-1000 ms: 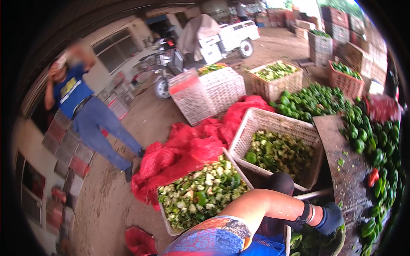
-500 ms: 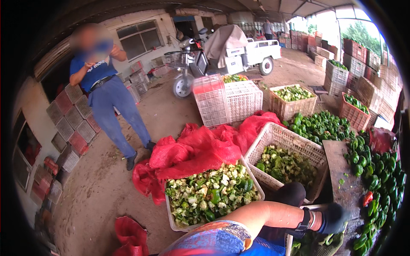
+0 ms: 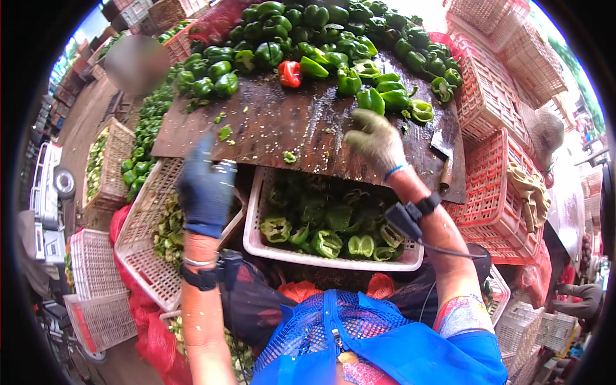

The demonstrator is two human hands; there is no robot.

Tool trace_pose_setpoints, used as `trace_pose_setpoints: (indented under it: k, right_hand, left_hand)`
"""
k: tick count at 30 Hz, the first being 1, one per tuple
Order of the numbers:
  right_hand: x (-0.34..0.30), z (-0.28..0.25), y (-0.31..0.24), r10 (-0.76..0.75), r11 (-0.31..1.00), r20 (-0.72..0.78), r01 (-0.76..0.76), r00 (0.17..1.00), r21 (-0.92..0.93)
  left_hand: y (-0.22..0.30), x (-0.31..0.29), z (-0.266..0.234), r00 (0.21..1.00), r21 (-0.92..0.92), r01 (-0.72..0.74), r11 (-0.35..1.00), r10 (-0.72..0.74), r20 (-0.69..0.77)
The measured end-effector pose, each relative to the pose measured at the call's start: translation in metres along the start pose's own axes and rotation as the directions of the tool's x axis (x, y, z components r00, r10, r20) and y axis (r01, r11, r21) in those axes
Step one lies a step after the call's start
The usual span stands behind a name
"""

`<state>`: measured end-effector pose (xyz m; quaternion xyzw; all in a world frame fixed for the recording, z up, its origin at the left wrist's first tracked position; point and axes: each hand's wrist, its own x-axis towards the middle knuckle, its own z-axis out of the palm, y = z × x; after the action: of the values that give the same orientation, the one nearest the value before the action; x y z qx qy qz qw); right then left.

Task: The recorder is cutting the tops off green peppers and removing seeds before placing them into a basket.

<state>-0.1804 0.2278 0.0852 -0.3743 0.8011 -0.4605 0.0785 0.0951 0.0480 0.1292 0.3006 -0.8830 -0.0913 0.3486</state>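
My left hand [image 3: 206, 186], in a dark blue glove, hovers with fingers spread over the near edge of a dark wooden board [image 3: 301, 125]; it holds nothing. In a pale grey glove, my right hand [image 3: 378, 141] reaches over the board toward green bell peppers [image 3: 375, 96] and holds nothing. A large heap of green peppers [image 3: 301, 29] covers the board's far side, with one red pepper [image 3: 289, 73] among them. Below the board a white crate [image 3: 333, 256] holds cut green pepper halves [image 3: 327, 228].
A cleaver [image 3: 444, 154] lies at the board's right edge. Red crates [image 3: 497, 135] are stacked at right, white crates [image 3: 154, 237] with cut peppers at left. Red mesh sacks [image 3: 151, 333] lie lower left. A person stands at top left.
The view has swung from the yard, with a standing person and crates, down onto the board. Both gloved hands now hang over the board.
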Motion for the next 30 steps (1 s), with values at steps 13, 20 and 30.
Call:
trace_pose_setpoints:
  k: [13,20,30]
  right_hand:
    - [0.068,0.012,0.053,0.234,0.954,-0.010,-0.228,0.972,0.196]
    - [-0.026,0.013,-0.051,-0.420,0.890,0.296,0.453,0.858,-0.049]
    - [-0.088,0.029,-0.055,0.292,0.390,0.322,-0.420,0.901,0.819]
  left_hand:
    - [0.019,-0.012,0.109,0.863,-0.622,0.404,0.671,-0.053,0.502]
    - [0.037,-0.012,0.120,0.808,-0.833,0.493,0.251,0.221,0.545]
    - [0.063,-0.028,0.106,0.879,-0.742,0.367,0.561,0.054,0.475]
